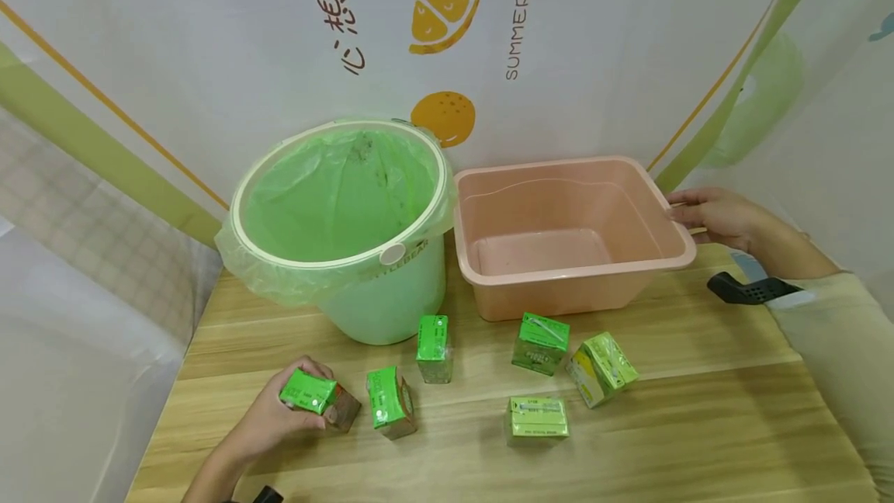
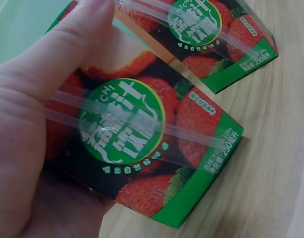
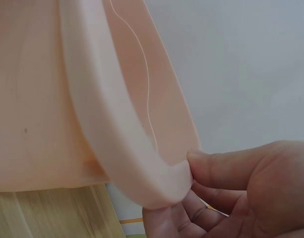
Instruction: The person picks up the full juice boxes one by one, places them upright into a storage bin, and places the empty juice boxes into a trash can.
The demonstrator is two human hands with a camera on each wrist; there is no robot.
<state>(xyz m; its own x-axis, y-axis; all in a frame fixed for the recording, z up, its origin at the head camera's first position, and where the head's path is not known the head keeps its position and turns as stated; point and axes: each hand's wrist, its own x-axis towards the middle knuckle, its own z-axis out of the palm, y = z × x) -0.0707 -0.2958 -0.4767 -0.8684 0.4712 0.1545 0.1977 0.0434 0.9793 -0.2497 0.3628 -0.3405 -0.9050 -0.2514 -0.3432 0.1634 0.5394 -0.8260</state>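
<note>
My left hand [image 1: 268, 418] grips a green-topped juice box [image 1: 308, 392] near the front left of the table. In the left wrist view, the juice box [image 2: 127, 129] shows strawberries and a round green label, with my thumb along one side of it. Close to its right stands another green-topped juice box [image 1: 387, 398]. At the far right my right hand [image 1: 726, 217] holds the rim of a pink plastic basin [image 1: 559, 278]. The right wrist view has thumb and fingers pinching the basin's rim [image 3: 171, 181] near a corner.
Left of the basin stands a green bucket [image 1: 391, 301] lined with a thin green bag. Before them are a narrow green-topped box [image 1: 434, 352], a dark green box [image 1: 540, 346] and two yellow-green boxes, one tilted [image 1: 601, 371], one nearer the front [image 1: 537, 419]. A printed curtain [image 1: 580, 60] hangs behind.
</note>
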